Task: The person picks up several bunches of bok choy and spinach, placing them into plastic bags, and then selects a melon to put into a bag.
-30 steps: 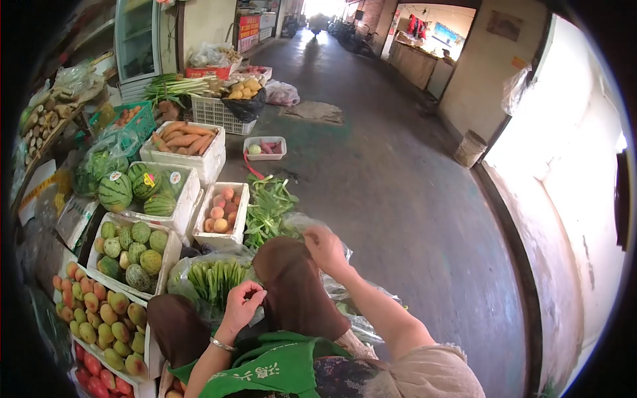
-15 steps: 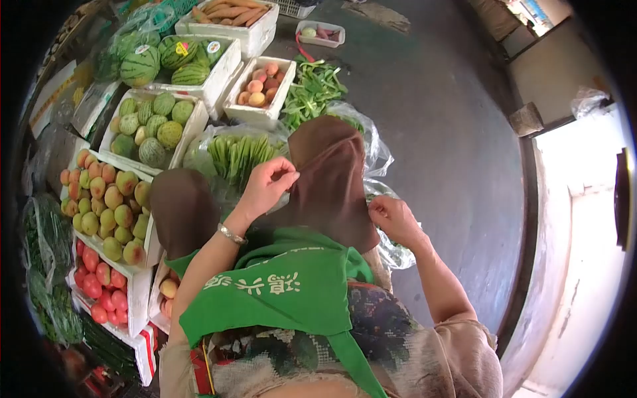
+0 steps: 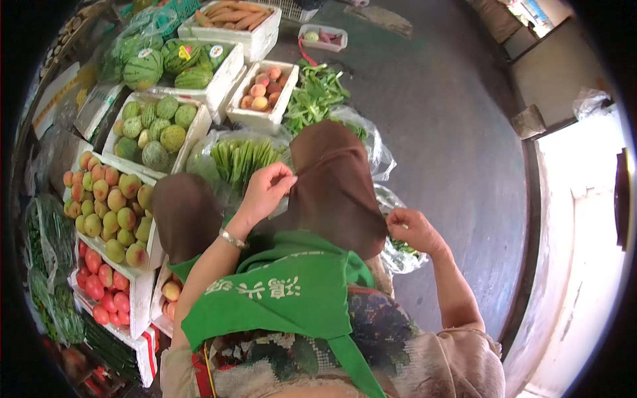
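I sit with my knees in brown trousers (image 3: 332, 179) and a green apron (image 3: 279, 292) over my lap. My left hand (image 3: 265, 189) is raised between my knees, fingers pinched together at the edge of a clear plastic bag of long green beans (image 3: 242, 156). My right hand (image 3: 411, 229) rests beside my right knee, fingers curled on the thin clear plastic of a bag of greens (image 3: 398, 255). Whether the left fingers hold plastic or a small piece, I cannot tell.
White foam boxes stand at the left: peaches (image 3: 106, 205), red fruit (image 3: 99, 292), green melons (image 3: 156, 126), watermelons (image 3: 166, 63), a small box of peaches (image 3: 262, 93), carrots (image 3: 232, 13). Loose green vegetables (image 3: 315, 93) lie ahead. Grey concrete floor (image 3: 451, 132) spreads right, up to a wall.
The view tipped down from the alley to my lap. My right hand dropped from above my knee to the bag beside it. My left hand rose slightly, still pinched.
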`<state>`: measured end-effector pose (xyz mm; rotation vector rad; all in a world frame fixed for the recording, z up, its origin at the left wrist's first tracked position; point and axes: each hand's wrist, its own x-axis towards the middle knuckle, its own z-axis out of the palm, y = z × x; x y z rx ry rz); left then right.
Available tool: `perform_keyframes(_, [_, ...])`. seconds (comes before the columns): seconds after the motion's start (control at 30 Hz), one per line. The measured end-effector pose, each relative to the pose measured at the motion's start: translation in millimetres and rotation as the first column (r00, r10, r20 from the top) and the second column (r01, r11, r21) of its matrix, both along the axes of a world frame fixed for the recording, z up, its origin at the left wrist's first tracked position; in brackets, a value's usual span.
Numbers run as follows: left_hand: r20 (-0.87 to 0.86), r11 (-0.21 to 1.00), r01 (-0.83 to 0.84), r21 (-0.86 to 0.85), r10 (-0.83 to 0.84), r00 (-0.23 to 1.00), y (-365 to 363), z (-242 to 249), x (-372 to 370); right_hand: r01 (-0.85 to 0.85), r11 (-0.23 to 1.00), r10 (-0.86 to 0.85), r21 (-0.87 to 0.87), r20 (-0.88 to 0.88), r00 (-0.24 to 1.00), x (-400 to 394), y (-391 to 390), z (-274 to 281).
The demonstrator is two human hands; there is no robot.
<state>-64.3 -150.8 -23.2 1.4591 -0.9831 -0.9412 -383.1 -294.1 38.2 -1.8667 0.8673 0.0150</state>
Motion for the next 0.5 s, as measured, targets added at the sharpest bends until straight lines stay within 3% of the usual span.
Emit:
perform_keyframes(0.07, [0.024, 1.000, 0.011, -0.005, -0.011, 1.000, 0.5, 1.6, 0.7, 0.107, 0.981, -0.110, 0.161, 0.015, 0.994, -13.7, -10.5, -17.4])
perform_keyframes(0.13, [-0.034, 0.999, 0.017, -0.036, -0.019, 0.999, 0.4, 0.0, -1.1, 0.214, 0.977, -0.214, 0.014, -0.021, 0.977, -12.5, -11.4, -25.0])
perform_keyframes(0.2, [0.019, 0.998, -0.014, -0.062, 0.015, 1.000, -1.8, -1.0, -2.0, 0.247, 0.955, -0.254, -0.165, -0.022, 0.967, -2.0, -7.8, -23.6])
perform_keyframes(0.23, [-0.040, 0.998, -0.026, -0.051, 0.024, 0.999, -1.6, -0.5, -3.7, 0.233, 0.968, -0.233, -0.098, 0.013, 0.972, 2.8, -5.5, -21.6])
perform_keyframes(0.27, [0.031, 0.997, -0.044, -0.057, 0.046, 0.998, -1.0, 1.4, -4.8, 0.208, 0.978, -0.206, -0.029, 0.048, 0.977, 8.9, -4.5, -19.7])
perform_keyframes(0.33, [0.191, 0.991, -0.029, -0.128, 0.053, 0.980, 1.5, 7.3, -7.0, 0.074, 0.992, -0.072, -0.103, 0.023, 0.997, 22.5, 6.0, -1.0])
perform_keyframes(0.4, [0.281, 0.996, 0.075, -0.053, -0.057, 0.958, 8.7, 22.5, -10.5, -0.112, 0.961, 0.104, -0.254, -0.044, 0.994, 25.1, 8.3, -2.9])
perform_keyframes(0.5, [0.312, 0.969, 0.235, 0.077, -0.248, 0.917, 13.0, 16.2, -15.3, -0.096, 0.975, 0.092, -0.202, -0.027, 0.995, 27.1, 11.6, -4.3])
